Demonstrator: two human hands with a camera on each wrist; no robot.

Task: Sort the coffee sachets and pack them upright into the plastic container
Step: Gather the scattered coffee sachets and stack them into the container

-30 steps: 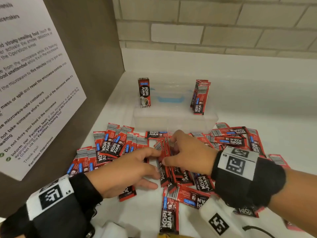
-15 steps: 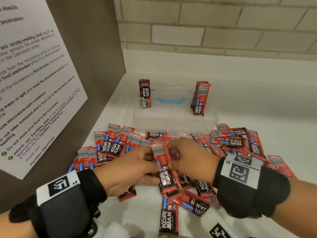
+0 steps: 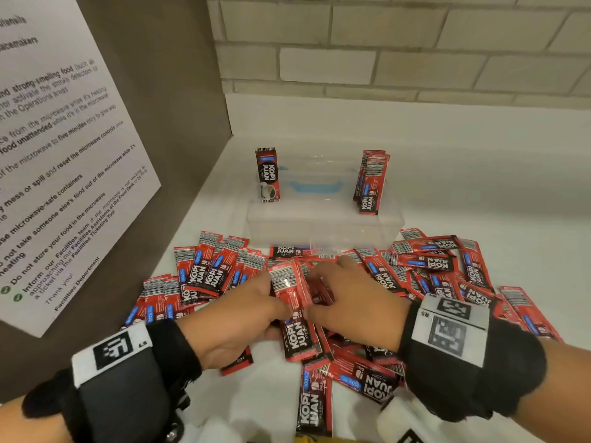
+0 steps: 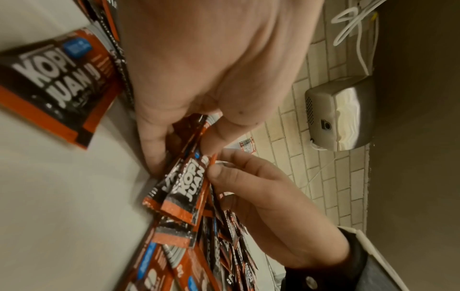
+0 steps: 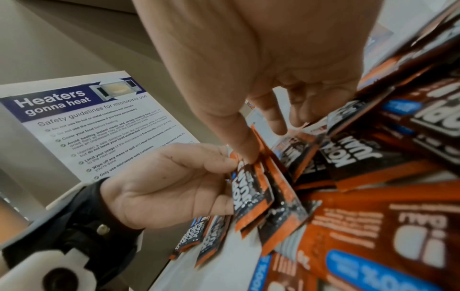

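Head view shows the left hand (image 3: 236, 311) and right hand (image 3: 348, 302) pinching a small stack of sachets (image 3: 292, 290), apparently to square it, just before the plastic container (image 3: 323, 225). More sachets stand upright inside the container against each end wall.

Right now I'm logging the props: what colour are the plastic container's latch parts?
Blue, on the clear plastic container; the head view shows it best.

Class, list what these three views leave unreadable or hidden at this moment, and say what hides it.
- How many coffee sachets the left hand and right hand hold: overlapped, fingers cover them in every view.
- Plastic container floor: head view, translucent wall blurs it.
- Count in the right-hand upright stack: too small.
- Poster heading: cut off, head view.
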